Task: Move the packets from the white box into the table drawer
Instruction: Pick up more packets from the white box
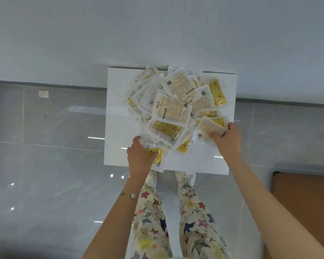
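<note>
On the left, the left hand [138, 156] curls its fingers around a yellow-printed packet [154, 155] at the near-left edge of the heap, gripping it against the palm. The heap of packets [173, 109] lies piled in the middle of the white box [116, 128], which sits on the tiled floor [45, 146] against the wall, just in front of the person's shoes. The packets look like thin, sealed plastic sachets, clear with yellow star-printed faces: light, soft and floppy, and likely slick enough to slide off one another, so a bunch probably holds best when pinched across the flat middle or gathered from underneath rather than by a corner. To the right, the right hand [225, 136] closes over another packet [209, 128] at the near-right edge of the pile, thumb on top and fingers wrapped below. A brown worktop corner [303, 199] shows at the far right; no drawer is in view, so nearly all the packets seem yet to be moved
</note>
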A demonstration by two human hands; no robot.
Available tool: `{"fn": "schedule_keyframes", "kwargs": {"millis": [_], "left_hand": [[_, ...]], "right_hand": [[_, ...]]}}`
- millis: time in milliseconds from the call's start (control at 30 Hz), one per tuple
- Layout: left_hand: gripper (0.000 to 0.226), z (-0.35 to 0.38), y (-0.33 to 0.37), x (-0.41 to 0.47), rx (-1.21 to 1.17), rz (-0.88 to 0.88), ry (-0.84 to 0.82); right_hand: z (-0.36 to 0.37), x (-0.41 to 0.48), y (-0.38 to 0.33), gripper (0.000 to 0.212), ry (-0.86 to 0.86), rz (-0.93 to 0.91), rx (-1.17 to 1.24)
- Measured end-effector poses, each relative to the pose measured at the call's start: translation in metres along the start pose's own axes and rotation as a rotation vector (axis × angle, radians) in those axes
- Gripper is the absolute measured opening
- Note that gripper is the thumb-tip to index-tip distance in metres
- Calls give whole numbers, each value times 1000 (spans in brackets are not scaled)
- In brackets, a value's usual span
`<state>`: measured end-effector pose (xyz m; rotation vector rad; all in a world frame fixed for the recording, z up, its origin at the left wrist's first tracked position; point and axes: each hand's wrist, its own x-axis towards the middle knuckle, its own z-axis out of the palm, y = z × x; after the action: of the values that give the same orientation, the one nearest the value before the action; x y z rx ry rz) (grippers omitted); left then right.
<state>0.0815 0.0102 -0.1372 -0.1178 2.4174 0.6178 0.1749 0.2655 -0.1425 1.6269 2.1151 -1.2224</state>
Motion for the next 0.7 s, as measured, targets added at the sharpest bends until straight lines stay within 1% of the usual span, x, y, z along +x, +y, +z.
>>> {"fn": "schedule_keyframes", "kwargs": {"millis": [33,67,100,167,233,300,333,400,433,467,500,533,567,633,700], "left_hand": [[61,-3,-1,-1,-26,-6,1],[46,-5,-3,-1,-65,-5,0],[36,-7,-4,-2,-122,-18,-11],[28,-13,-4,-7,-303,-60,-53],[27,-19,1,-13,-515,-50,-90],[22,-25,15,-17,-647,-39,-94],[23,-26,23,-17,-691,-48,-76],[37,-27,43,-14,-756,-43,5],[45,-25,53,-10,-776,-16,64],[48,-24,62,-6,-791,26,119],[41,-20,69,-1,-782,83,164],[29,-17,77,2,-741,147,190],[21,-13,82,7,-645,211,208],[17,-3,90,22,-466,294,195],[23,7,93,37,-310,321,164]], "right_hand": [[-4,-6,-4,39,10,7,62],[-7,-10,-4,30,12,20,111],[-10,-13,-2,26,12,24,143],[-15,-20,0,27,-9,32,208],[-16,-24,1,30,-32,67,222],[-16,-29,3,31,-43,88,228],[-16,-32,3,32,-41,87,232],[-16,-37,4,32,-45,89,247],[-16,-38,5,31,-46,95,257],[-16,-39,6,30,-49,100,266],[-16,-40,7,29,-51,102,271],[-16,-41,8,28,-54,100,275],[-16,-41,9,27,-58,98,285],[-18,-43,10,26,-65,88,321],[-19,-44,11,27,-70,77,357]]}}
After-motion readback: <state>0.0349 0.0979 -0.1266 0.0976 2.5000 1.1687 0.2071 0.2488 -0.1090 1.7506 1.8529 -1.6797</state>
